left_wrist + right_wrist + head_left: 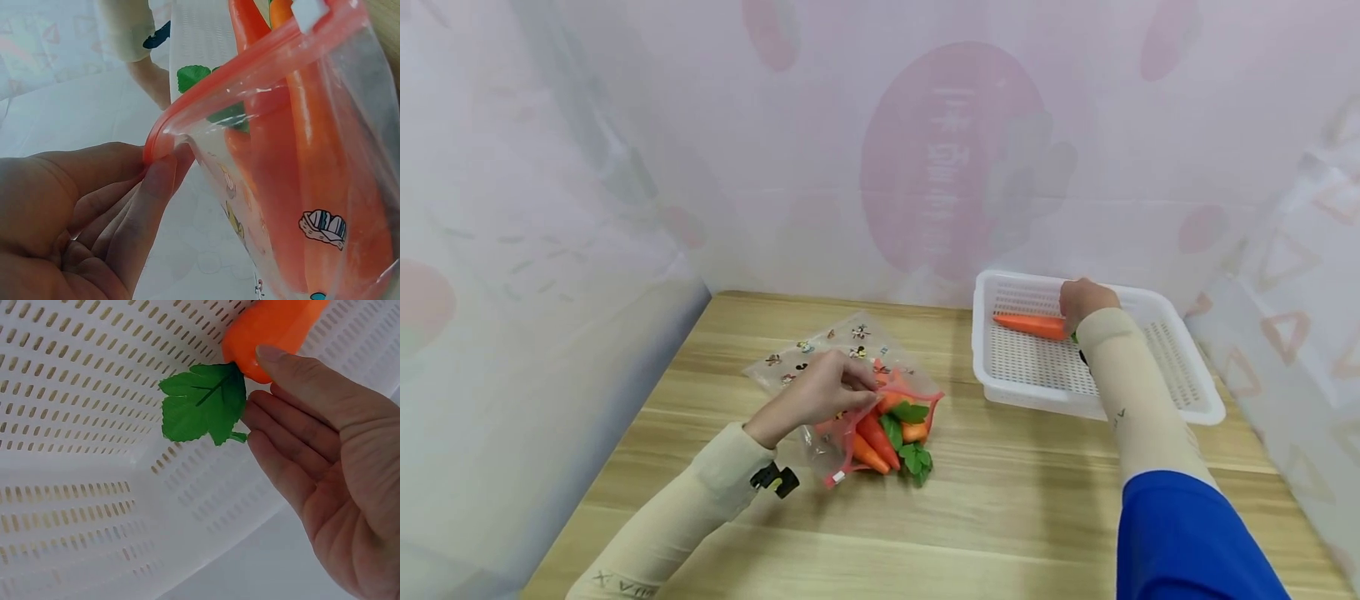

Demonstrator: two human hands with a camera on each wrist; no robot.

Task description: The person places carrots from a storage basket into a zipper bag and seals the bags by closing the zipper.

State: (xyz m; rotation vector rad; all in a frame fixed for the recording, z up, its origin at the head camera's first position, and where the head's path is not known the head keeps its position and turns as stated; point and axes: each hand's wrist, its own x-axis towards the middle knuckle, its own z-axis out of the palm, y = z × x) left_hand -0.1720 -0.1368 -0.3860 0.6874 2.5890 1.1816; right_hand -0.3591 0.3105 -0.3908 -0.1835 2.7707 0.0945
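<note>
On the wood-grained table (1000, 517), at the near side, a clear printed zip bag (850, 342) is seen lying with its mouth turned to the near right. Its red zip edge (206, 100) is pinched between the thumb and fingers of the left hand (820, 393), and the mouth is held parted. Orange carrots and a red vegetable (877, 437) are contained there, with green leaves (917, 460) let out through the opening.

Farther off, to the right, a white basket (1045, 398) is set on the table. Inside it, a single carrot (1030, 325) is gripped near its leafy end by the right hand (1086, 302), the thumb laid on the orange body. Its long axis is aligned side to side, roughly with the basket's long side; the narrow tip is pointed left and slightly away, the leaf (206, 403) to the right. The step in hand is judged to be the handling of this carrot; whether it is being picked up or laid down cannot be told. For lifting, a firm pinch and a tip raised above the left wall would be called for; for release, an eased thumb
</note>
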